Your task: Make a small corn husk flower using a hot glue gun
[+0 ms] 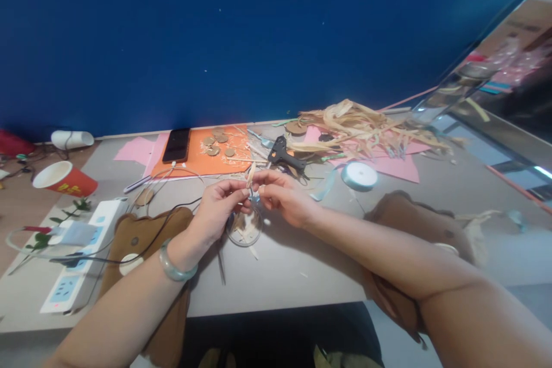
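Observation:
My left hand (219,207) and my right hand (282,198) meet over the middle of the grey table (293,264). Both pinch a thin pale straw strip (250,175) that sticks up between the fingertips. Just under the hands lies a small clear round dish (244,229) with straw bits in it. A pale green bangle (175,267) circles my left wrist.
Behind the hands lie a black glue gun (284,154), an orange sheet (202,155) with round cardboard discs, a black phone (176,145), a heap of dried straw (362,123) on pink paper and a ribbon spool (359,175). At left are a white power strip (80,259) and a tipped red cup (64,179).

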A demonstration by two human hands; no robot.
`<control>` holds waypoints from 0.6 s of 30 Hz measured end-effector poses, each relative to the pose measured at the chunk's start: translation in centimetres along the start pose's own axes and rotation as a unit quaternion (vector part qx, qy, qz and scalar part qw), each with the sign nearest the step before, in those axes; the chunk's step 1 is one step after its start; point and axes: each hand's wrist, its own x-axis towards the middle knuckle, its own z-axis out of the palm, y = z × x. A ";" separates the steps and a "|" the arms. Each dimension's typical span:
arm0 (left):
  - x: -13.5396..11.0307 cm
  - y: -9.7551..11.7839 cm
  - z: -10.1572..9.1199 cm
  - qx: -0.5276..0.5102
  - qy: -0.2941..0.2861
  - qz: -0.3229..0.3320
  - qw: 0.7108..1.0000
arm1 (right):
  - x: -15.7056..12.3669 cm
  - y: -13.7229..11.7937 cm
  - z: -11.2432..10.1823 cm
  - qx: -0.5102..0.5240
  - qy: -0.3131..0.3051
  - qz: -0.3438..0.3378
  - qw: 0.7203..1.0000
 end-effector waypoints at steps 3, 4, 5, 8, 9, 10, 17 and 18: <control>0.1 -0.2 -0.1 -0.001 -0.007 0.008 1.000 | 0.0 0.1 0.0 0.000 0.001 0.003 1.000; 0.1 -0.2 -0.2 -0.002 -0.009 0.010 1.000 | 0.0 0.1 -0.1 0.000 0.002 0.004 1.000; 0.2 -0.3 -0.2 -0.001 -0.011 0.012 1.000 | 0.0 0.1 -0.1 0.000 0.002 0.004 1.000; 0.2 -0.3 -0.2 0.002 -0.011 0.011 1.000 | 0.0 0.2 -0.1 0.001 -0.001 0.003 1.000; 0.2 -0.3 -0.2 0.003 -0.010 0.012 1.000 | 0.0 0.2 -0.1 0.001 -0.002 0.002 1.000; 0.2 -0.3 -0.2 0.004 -0.010 0.013 1.000 | 0.0 0.2 -0.1 0.002 -0.003 0.002 1.000; 0.2 -0.2 -0.1 0.007 0.002 0.004 1.000 | 0.1 0.2 -0.2 0.004 -0.002 0.007 1.000; 0.2 -0.1 -0.1 0.007 0.003 0.004 1.000 | 0.1 0.2 -0.2 0.004 -0.002 0.008 1.000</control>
